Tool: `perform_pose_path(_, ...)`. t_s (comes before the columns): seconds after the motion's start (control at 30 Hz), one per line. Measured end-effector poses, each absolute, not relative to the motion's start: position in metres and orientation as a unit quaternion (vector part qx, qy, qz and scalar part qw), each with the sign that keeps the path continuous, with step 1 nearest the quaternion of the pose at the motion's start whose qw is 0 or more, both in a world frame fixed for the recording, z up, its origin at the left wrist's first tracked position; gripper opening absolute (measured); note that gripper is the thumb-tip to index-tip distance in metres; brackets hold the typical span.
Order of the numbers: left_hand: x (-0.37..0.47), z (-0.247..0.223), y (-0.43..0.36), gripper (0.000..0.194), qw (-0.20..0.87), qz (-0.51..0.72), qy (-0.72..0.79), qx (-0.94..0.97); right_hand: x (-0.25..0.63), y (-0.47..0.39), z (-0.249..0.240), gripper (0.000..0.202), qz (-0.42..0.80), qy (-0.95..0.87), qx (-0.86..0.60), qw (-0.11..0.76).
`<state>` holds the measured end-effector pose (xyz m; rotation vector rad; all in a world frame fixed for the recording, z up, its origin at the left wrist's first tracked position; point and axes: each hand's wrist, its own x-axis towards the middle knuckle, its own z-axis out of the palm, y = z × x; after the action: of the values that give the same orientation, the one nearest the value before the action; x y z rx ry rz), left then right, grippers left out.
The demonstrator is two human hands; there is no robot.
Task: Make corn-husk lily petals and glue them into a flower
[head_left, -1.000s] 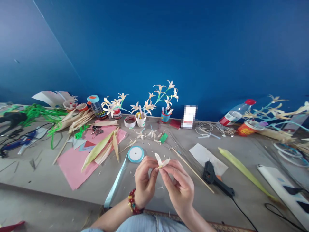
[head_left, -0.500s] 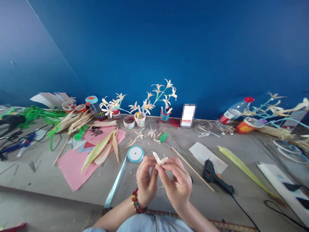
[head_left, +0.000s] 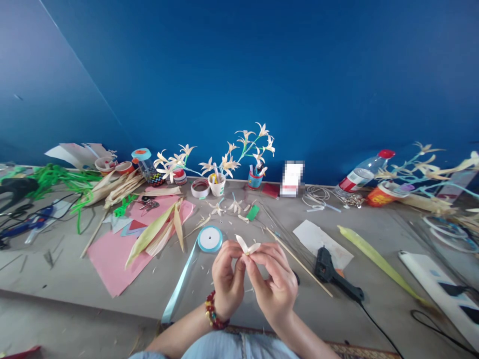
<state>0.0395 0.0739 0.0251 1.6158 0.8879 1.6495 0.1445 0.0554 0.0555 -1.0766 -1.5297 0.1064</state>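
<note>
Pale petals in a V shape stick up between the fingertips of both hands, near the front middle of the table. My left hand, with a red beaded bracelet at the wrist, pinches their base from the left. From the right, my right hand pinches the same base; the fingertips of the two hands touch. The fingers cover the lower end of the petals. Just left of my left hand lies a roll of light blue ribbon, its loose end running to the table's front edge.
A black glue gun and a thin stick lie to the right. Pink paper and husks lie to the left. Cups with husk flowers and a bottle stand along the blue wall.
</note>
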Motion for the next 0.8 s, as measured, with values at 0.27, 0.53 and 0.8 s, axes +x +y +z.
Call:
perform_pose_path(0.27, 0.0403, 0.0228, 0.0745, 0.014, 0.339, 0.634, 0.335, 0.609, 0.1437, 0.0564, 0.0567, 0.018, 0.041, -0.659, -0.463, 0.592)
perform_pose_path(0.53, 0.0410, 0.0213, 0.0748, 0.014, 0.345, 0.642, 0.341, 0.593, 0.1446, 0.0570, 0.0564, 0.018, 0.035, -0.659, -0.462, 0.593)
perform_pose_path(0.8, 0.0402, 0.0208, 0.0744, 0.013, 0.351, 0.640, 0.336, 0.595, 0.1443, 0.0571, 0.0574, 0.018, 0.039, -0.661, -0.460, 0.592)
